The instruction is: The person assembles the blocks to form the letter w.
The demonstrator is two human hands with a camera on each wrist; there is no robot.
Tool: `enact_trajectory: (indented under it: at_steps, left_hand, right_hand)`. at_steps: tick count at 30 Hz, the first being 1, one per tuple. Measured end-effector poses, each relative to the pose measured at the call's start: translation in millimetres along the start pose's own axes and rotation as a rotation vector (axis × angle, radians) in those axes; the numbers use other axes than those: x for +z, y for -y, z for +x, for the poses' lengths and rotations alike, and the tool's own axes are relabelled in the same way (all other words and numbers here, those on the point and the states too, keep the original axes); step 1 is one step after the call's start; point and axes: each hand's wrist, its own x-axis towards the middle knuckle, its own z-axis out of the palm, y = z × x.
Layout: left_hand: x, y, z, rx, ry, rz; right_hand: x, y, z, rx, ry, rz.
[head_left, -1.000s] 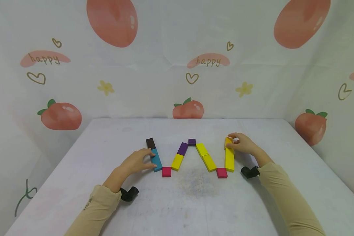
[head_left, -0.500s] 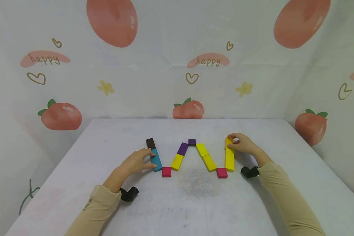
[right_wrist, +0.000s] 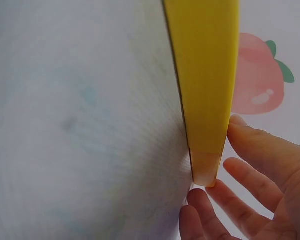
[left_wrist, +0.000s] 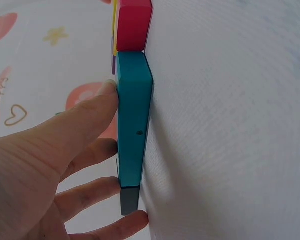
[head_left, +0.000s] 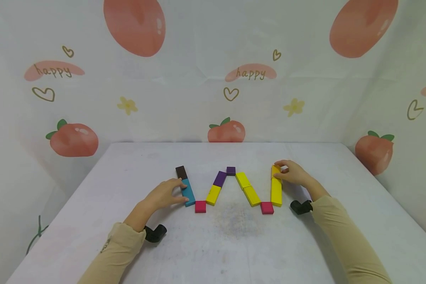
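Note:
Flat coloured wooden blocks form a zigzag on the white table. My left hand (head_left: 163,194) rests its thumb and fingertips on the teal block (head_left: 188,193), which meets a dark brown block (head_left: 181,172) at its far end. In the left wrist view the thumb (left_wrist: 102,97) touches the teal block's upper face, fingers spread along it. On the other side, my right hand (head_left: 292,172) touches the orange-yellow block (head_left: 275,169) and the yellow block (head_left: 276,192) nearer me. The right wrist view shows one fingertip (right_wrist: 214,187) at the orange-yellow block's far end.
Between the hands lie a red block (head_left: 200,206), another red block (head_left: 267,208), a short purple block (head_left: 231,171), a longer purple block (head_left: 219,179) and several yellow blocks (head_left: 251,196). A patterned cloth (head_left: 184,98) hangs behind the table (head_left: 145,157).
The right thumb shifts very slightly at the orange-yellow block. The left hand and the rest of the blocks look still.

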Motion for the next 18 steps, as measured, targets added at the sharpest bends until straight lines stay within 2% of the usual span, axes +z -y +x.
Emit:
enact_trajectory:
  at_steps: [18]
  left_hand:
    - [-0.7, -0.2, 1.1, -0.014, 0.009, 0.006]
  right_hand:
    - [-2.0, -2.6, -1.9, -0.009, 0.001, -0.018]
